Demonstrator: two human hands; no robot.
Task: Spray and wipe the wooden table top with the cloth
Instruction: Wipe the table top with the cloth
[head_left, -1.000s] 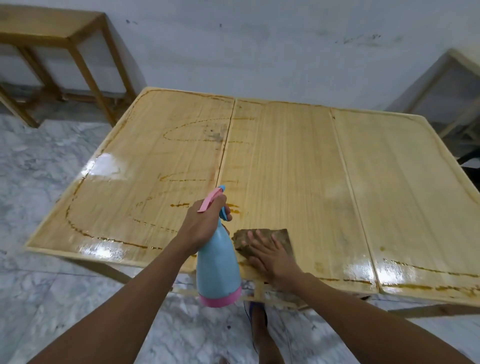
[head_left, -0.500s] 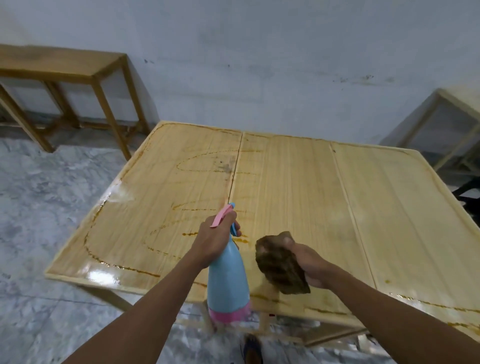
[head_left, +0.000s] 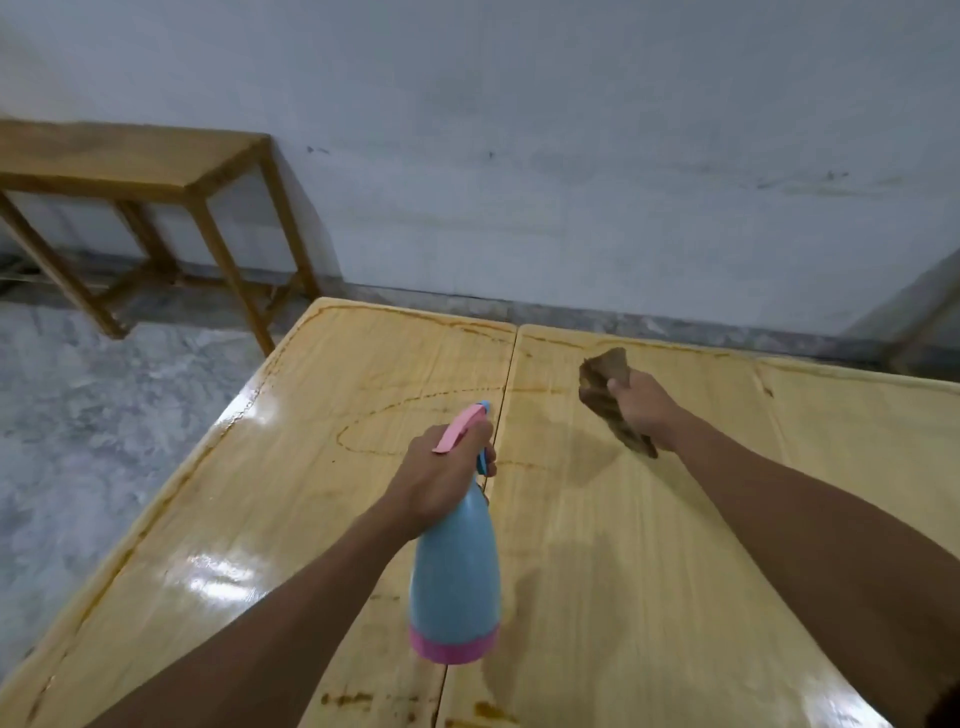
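The wooden table top (head_left: 322, 499) is pale, glossy and wet, with brown streak rings on it. My left hand (head_left: 441, 480) grips the neck of a blue spray bottle (head_left: 457, 582) with a pink base and pink trigger, held upright over the middle seam. My right hand (head_left: 641, 408) is closed on a crumpled brown cloth (head_left: 602, 384), held out over the far middle board, near the back edge. Whether the cloth touches the wood I cannot tell.
A second wooden table (head_left: 124, 166) stands against the white wall at the far left. Grey marble floor (head_left: 93, 426) lies left of the table. Part of another wooden frame (head_left: 930, 317) shows at the far right edge.
My right hand lifted the cloth from the near edge and carried it forward to the far middle of the table. The view has moved closer over the table. The bottle stays held.
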